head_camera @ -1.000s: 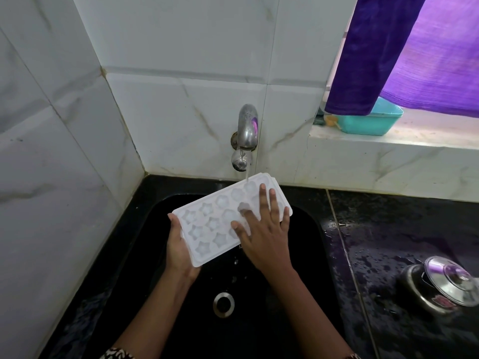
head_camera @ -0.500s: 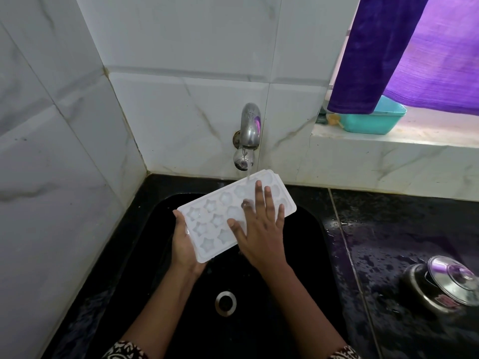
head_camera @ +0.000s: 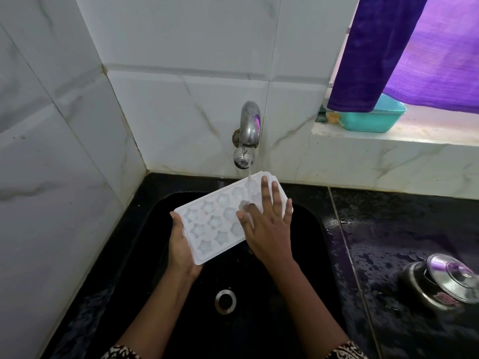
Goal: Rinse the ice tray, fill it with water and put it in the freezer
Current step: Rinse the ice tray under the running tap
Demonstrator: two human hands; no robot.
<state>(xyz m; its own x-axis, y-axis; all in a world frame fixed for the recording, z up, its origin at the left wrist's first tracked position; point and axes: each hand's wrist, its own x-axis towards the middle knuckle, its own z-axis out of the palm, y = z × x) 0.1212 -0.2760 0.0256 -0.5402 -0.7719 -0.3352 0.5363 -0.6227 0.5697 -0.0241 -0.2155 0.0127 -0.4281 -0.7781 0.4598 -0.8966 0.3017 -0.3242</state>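
A white ice tray [head_camera: 207, 224] with star-shaped cells is held tilted over the black sink [head_camera: 305, 255], its far end under the steel tap [head_camera: 249, 125]. A thin stream of water falls from the tap onto the tray's far end. My left hand [head_camera: 181, 247] grips the tray's near left corner from below, thumb on the edge. My right hand [head_camera: 269, 224] lies flat on the right half of the tray with fingers spread and straight, covering several cells.
The sink drain [head_camera: 225, 301] sits below the tray. A wet black counter [head_camera: 401, 229] runs to the right with a steel lidded pot [head_camera: 440, 281] on it. A teal tub [head_camera: 373, 117] stands on the window ledge under a purple curtain [head_camera: 388, 47]. White tiled walls close the left and back.
My right hand has slid slightly along the tray's top while the tray stays under the running water. My left hand keeps its grip on the corner.
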